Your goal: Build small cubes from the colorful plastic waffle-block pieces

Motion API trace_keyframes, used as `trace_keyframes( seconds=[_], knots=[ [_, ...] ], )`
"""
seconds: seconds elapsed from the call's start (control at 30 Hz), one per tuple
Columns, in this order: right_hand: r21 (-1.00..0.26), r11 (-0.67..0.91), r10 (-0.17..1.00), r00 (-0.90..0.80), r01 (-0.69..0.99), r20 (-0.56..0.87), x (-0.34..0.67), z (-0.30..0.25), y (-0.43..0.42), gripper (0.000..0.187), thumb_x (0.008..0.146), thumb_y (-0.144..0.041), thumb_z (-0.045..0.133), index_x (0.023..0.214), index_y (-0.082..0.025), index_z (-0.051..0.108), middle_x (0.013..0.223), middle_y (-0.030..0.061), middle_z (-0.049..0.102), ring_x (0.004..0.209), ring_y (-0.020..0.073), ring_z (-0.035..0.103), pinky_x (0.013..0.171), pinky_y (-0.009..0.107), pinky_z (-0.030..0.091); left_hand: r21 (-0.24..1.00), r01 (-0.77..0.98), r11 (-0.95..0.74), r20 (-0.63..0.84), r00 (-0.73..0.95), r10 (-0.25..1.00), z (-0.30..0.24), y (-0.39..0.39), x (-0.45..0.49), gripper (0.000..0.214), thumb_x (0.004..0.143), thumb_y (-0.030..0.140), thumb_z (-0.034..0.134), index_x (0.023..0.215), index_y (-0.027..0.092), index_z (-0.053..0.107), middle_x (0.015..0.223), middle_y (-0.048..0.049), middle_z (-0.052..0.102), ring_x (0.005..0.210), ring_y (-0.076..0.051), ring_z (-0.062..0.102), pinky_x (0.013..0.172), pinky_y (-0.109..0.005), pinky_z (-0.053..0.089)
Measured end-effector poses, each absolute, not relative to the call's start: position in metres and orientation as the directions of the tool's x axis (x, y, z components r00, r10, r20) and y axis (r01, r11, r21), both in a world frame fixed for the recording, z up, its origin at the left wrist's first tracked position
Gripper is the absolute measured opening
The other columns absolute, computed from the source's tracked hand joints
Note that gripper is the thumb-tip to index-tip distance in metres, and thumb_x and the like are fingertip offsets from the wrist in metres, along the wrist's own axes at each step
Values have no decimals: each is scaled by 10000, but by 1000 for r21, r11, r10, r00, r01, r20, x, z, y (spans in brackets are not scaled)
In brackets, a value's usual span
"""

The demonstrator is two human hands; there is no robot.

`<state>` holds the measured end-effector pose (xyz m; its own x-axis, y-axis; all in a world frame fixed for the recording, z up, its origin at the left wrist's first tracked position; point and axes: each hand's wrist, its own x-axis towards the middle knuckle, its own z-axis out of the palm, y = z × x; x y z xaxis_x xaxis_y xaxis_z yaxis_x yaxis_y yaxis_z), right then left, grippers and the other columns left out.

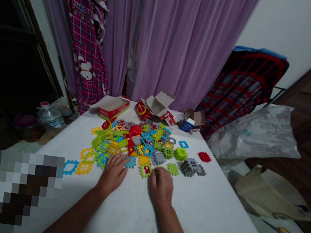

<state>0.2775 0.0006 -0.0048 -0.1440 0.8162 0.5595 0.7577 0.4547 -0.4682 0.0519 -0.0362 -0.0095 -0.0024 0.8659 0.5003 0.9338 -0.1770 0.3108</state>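
My left hand (pixel 113 173) lies palm down with its fingers stretched out over the near edge of a pile of toothed plastic building tiles (pixel 124 141). Its fingertips are beside a blue tile (pixel 131 162). My right hand (pixel 162 187) rests on the table with its fingers curled in, and whatever is under them is hidden. Just left of its thumb lies a green tile with a red centre (pixel 145 171). A flat green tile (pixel 173 169) is just beyond it to the right. Further right sits a stack of grey tiles (pixel 190 167).
At the back of the white table (pixel 197 212) stand an open red box (pixel 114 107), opened cartons (pixel 156 107) and a blue box (pixel 188 124). A red tile (pixel 204 157) lies near the right edge. Yellow tiles (pixel 84 167) lie at left. Purple curtains (pixel 170 39) hang behind.
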Motion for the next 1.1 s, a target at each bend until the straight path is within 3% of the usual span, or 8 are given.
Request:
trace_keyframes(
  seconds=[0.07,0.17,0.33,0.6,0.83,1.1],
  knots=[
    [-409,421,822,-149,810,550,275,-2,-2,124,879,-300,577,926,-189,608,905,68,637,876,222,535,772,343,373,320,928,-192,514,0,857,-9,-36,52,348,928,258,447,1201,268,663,1297,-58,660,1292,-255,523,1134,-539,344],
    [-303,390,822,-181,870,540,271,2,-6,305,819,-432,663,986,-179,624,955,84,632,923,249,524,782,362,354,330,920,-212,522,9,853,-8,-37,52,342,926,255,455,1197,274,662,1289,-51,663,1286,-246,525,1135,-530,344],
    [-228,401,822,-238,887,517,269,4,-8,393,766,-505,700,995,-190,651,1000,90,625,951,257,510,794,372,347,327,923,-204,498,16,867,-5,-37,54,339,933,263,449,1200,269,657,1296,-48,661,1292,-262,520,1122,-546,349],
    [-229,450,802,-278,863,528,268,7,-10,478,754,-490,716,1108,-177,642,1066,107,617,997,272,500,826,396,365,318,923,-217,501,30,865,-5,-38,56,334,930,262,451,1191,276,660,1286,-40,669,1295,-253,518,1135,-538,330],
    [-293,484,811,-297,824,504,267,8,-9,426,753,-415,721,1103,-181,656,1063,103,620,986,262,504,842,396,397,296,929,-221,491,50,870,-6,-36,52,346,933,281,446,1201,287,664,1281,-42,674,1303,-261,520,1141,-541,327],
    [-322,675,735,-567,664,373,290,14,-6,512,791,-278,681,1290,-203,589,1154,94,617,1041,240,526,890,384,432,281,924,-259,494,92,865,-2,-39,54,352,934,303,455,1219,293,661,1297,-37,666,1313,-257,513,1166,-534,294]
  ],
)
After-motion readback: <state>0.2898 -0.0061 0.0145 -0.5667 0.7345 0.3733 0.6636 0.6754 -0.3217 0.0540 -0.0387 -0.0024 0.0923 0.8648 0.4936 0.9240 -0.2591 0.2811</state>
